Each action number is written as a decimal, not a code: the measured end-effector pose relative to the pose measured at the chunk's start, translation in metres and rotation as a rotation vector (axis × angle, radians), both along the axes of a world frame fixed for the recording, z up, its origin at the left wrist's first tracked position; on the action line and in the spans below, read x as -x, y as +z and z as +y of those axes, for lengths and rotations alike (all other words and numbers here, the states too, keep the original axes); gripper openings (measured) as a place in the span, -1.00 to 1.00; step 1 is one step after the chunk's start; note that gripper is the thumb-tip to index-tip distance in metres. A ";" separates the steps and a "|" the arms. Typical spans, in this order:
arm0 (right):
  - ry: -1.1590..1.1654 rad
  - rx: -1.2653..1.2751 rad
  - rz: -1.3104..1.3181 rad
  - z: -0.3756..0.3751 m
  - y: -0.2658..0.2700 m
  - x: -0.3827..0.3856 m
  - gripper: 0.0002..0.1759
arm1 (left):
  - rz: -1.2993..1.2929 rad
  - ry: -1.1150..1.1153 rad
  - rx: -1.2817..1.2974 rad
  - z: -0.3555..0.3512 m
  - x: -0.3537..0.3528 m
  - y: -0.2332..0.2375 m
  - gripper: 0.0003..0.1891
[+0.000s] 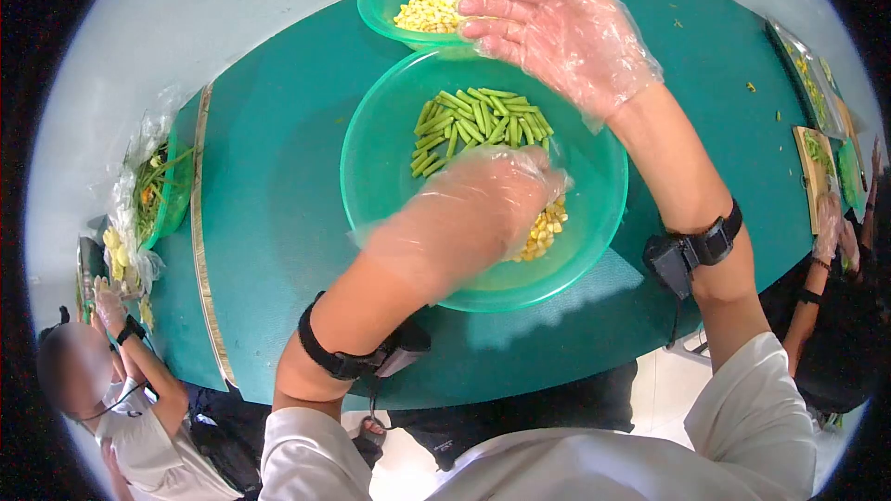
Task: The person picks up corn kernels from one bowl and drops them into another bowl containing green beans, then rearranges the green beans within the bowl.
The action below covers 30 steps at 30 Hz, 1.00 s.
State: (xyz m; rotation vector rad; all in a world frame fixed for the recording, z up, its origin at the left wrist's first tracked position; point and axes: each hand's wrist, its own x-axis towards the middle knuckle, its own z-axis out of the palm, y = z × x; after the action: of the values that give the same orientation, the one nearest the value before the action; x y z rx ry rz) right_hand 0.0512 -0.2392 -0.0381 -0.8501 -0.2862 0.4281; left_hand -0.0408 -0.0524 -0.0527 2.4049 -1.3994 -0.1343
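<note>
Inside a large green bowl (357,176) lie cut green bean pieces (478,116) at the far side and yellow corn kernels (545,234) nearer to me. My left hand (478,204), in a clear plastic glove, is low in this bowl between beans and kernels. Its fingers curl downward beside the corn; whatever they hold is hidden. My right hand (566,32), also gloved, is raised at the rim of a second green bowl (376,0) with pale corn kernels (430,9). Its fingers are stretched out, and nothing shows in them.
Both bowls stand on a green table (278,223). At the left is a green basket (174,190) of vegetable scraps, near a co-worker (139,417). On the right, another person's gloved hands (829,227) are by a cutting board (812,167) and a tray (803,74).
</note>
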 end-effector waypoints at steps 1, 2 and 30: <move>0.003 0.015 -0.003 0.000 0.000 0.000 -0.38 | 0.004 0.008 -0.008 0.001 0.002 0.001 -0.63; 0.005 0.031 -0.008 -0.001 0.001 0.000 -0.38 | 0.006 0.016 -0.017 0.002 0.004 0.004 -0.62; -0.028 0.172 -0.093 0.007 0.005 0.007 -0.53 | 0.126 0.109 -0.101 0.005 -0.003 -0.002 -0.86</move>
State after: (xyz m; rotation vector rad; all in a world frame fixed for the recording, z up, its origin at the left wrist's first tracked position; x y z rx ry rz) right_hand 0.0440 -0.2324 -0.0330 -1.0430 -0.3264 0.3911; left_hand -0.0377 -0.0473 -0.0549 2.5001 -1.2299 -0.3294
